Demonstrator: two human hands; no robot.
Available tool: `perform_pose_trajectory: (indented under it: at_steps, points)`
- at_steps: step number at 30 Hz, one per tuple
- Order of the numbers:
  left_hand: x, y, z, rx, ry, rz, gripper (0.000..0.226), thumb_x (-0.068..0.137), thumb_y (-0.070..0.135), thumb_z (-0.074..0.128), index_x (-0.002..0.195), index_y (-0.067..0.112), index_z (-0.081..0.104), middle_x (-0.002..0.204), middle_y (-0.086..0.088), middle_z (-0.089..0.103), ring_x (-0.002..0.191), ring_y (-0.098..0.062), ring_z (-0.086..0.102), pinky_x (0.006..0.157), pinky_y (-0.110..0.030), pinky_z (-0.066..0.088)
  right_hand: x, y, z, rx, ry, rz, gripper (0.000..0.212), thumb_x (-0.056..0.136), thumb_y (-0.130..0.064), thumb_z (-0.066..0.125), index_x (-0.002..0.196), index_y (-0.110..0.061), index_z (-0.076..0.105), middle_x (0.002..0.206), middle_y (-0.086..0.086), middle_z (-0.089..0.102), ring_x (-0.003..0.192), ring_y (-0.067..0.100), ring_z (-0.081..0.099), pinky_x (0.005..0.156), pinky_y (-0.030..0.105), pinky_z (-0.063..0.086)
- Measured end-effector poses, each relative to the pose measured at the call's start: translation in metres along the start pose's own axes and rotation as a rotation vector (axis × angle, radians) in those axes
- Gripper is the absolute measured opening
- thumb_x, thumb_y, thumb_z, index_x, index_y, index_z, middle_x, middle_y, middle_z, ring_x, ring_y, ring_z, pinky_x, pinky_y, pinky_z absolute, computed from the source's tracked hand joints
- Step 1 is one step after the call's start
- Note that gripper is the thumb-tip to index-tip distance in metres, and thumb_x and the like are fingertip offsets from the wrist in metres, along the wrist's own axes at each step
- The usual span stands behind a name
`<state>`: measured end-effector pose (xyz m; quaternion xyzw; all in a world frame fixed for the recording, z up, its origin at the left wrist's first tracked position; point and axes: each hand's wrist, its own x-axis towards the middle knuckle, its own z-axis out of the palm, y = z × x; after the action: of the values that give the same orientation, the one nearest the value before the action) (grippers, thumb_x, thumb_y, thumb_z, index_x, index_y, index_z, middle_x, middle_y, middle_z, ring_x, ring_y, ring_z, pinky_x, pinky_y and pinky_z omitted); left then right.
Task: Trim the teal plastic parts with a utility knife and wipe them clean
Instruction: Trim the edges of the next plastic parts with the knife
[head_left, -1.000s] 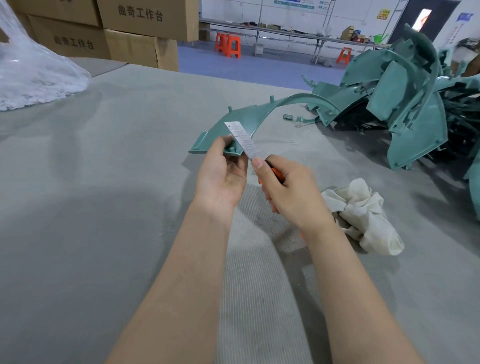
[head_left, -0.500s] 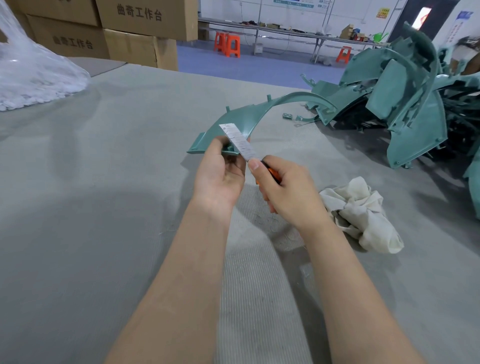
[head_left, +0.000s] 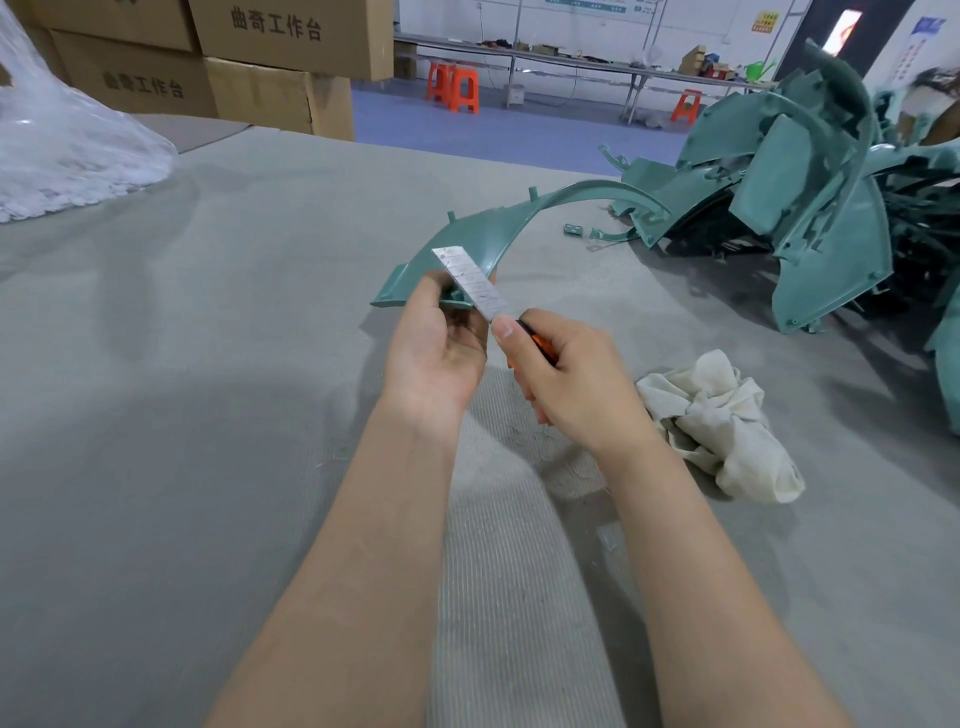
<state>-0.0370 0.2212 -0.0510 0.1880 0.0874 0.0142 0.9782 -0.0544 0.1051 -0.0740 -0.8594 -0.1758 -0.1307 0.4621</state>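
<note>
Head view. The left grip (head_left: 436, 353), a bare hand, is closed on the near end of a curved teal part (head_left: 519, 218), thumb on top; its fingers are hidden behind the part. The part arches away to the right, and its far end lies close to a pile (head_left: 810, 208) of similar teal parts at the right edge of the grey worktop (head_left: 208, 415). The right grip (head_left: 576, 384) is curled round the orange handle of a knife (head_left: 470, 283), thumb at the blade's base. The long segmented blade points up and left, crossing in front of the part just above the left thumb. A crumpled cloth (head_left: 722, 421) lies just right of the right wrist. Boxes (head_left: 260, 78) stand at the far left.
</note>
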Motion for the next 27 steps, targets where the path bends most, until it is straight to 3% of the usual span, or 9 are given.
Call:
perform_pose_trajectory:
  at_steps: [7, 11, 16, 20, 27]
  points:
    - [0.0005, -0.0005, -0.0005, 0.018, 0.007, 0.006, 0.018, 0.093, 0.000, 0.049, 0.079, 0.004, 0.058, 0.077, -0.007, 0.059, 0.074, -0.016, 0.059, 0.052, -0.016, 0.051, 0.0006, 0.0018, 0.0004, 0.019, -0.020, 0.020, 0.048, 0.098, -0.041, 0.051, 0.070, -0.002, 0.048, 0.056, 0.006, 0.042, 0.050, 0.019, 0.040, 0.053, 0.048, 0.045]
    - [0.0005, 0.0000, -0.0004, 0.004, 0.009, 0.012, 0.014, 0.094, 0.001, 0.050, 0.084, 0.004, 0.059, 0.078, -0.006, 0.063, 0.077, -0.018, 0.062, 0.052, -0.016, 0.052, 0.0010, 0.0023, 0.0008, 0.015, -0.027, 0.023, 0.048, 0.098, -0.041, 0.051, 0.071, 0.000, 0.048, 0.058, 0.015, 0.044, 0.049, 0.019, 0.041, 0.051, 0.047, 0.046]
    - [-0.0007, 0.0003, -0.0001, 0.011, 0.011, 0.011, 0.016, 0.094, 0.002, 0.050, 0.082, 0.004, 0.061, 0.071, -0.006, 0.066, 0.070, -0.017, 0.065, 0.053, -0.017, 0.052, 0.0010, 0.0038, 0.0005, 0.019, -0.029, 0.016, 0.048, 0.098, -0.041, 0.051, 0.071, -0.002, 0.048, 0.056, 0.009, 0.044, 0.046, 0.018, 0.040, 0.048, 0.044, 0.045]
    - [-0.0004, -0.0005, -0.0003, 0.019, 0.014, 0.015, 0.015, 0.094, 0.002, 0.050, 0.083, 0.004, 0.061, 0.077, -0.006, 0.065, 0.069, -0.016, 0.065, 0.055, -0.017, 0.052, 0.0007, 0.0047, 0.0010, 0.016, -0.033, 0.003, 0.049, 0.098, -0.041, 0.051, 0.070, -0.002, 0.048, 0.056, 0.009, 0.044, 0.045, 0.018, 0.042, 0.047, 0.043, 0.045]
    - [0.0006, -0.0003, -0.0011, 0.052, 0.010, 0.005, 0.020, 0.095, 0.005, 0.049, 0.077, 0.006, 0.060, 0.073, -0.004, 0.062, 0.068, -0.014, 0.060, 0.054, -0.017, 0.050, -0.0002, 0.0060, 0.0001, 0.061, -0.073, 0.006, 0.047, 0.099, -0.039, 0.051, 0.069, -0.002, 0.047, 0.051, 0.002, 0.042, 0.041, 0.013, 0.040, 0.041, 0.025, 0.037]
